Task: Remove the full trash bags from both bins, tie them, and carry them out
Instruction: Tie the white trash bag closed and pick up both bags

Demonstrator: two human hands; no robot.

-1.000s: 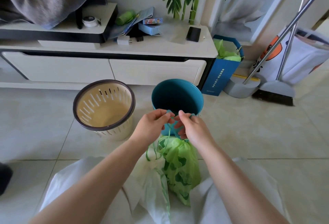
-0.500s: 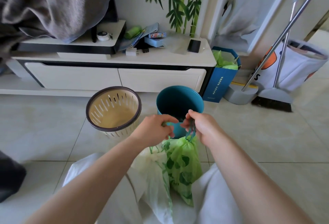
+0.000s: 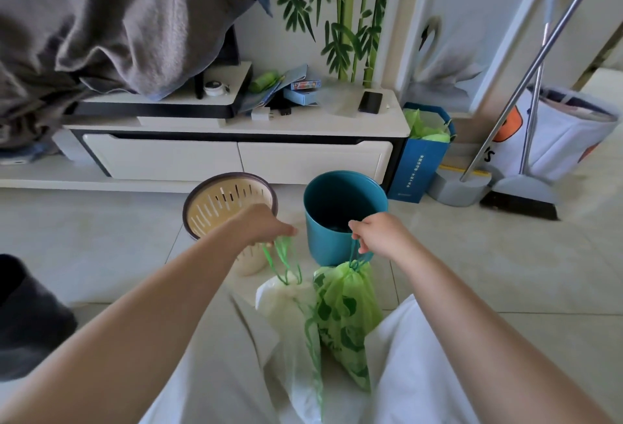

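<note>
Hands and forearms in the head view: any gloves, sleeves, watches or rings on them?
None visible. The left hand and right hand are bare, with no gloves, rings or wristbands showing, and both forearms are uncovered to the frame's bottom edge. Below them is pale, loose clothing.

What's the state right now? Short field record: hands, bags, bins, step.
left hand: grips the green drawstring of the pale bag
right hand: grips the drawstring of the green leaf-print bag
bags: both out of the bins, necks cinched, hanging side by side between the knees
beige slotted bin: no bag in it
teal bin: no liner visible
step: bags removed and drawn shut; carrying out not yet done
</note>
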